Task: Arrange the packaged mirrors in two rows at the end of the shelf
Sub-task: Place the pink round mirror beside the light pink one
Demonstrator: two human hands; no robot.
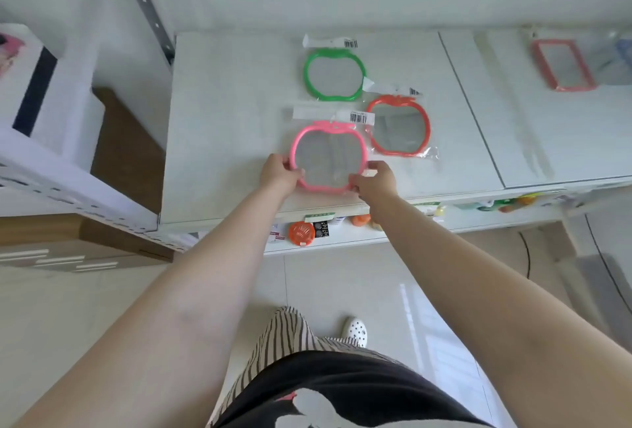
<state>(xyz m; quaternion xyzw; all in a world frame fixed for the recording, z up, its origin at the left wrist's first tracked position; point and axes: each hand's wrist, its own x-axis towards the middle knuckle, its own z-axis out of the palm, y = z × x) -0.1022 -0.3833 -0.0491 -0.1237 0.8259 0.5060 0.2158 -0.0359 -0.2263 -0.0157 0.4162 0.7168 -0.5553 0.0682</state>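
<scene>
I see both hands on the pink mirror (329,157), which lies in its clear wrap near the front edge of the shelf (219,113). Left hand (278,171) pinches its left rim; right hand (374,179) pinches its lower right rim. The green mirror (334,73) lies behind it, the red mirror (398,126) just beside it on the right.
</scene>
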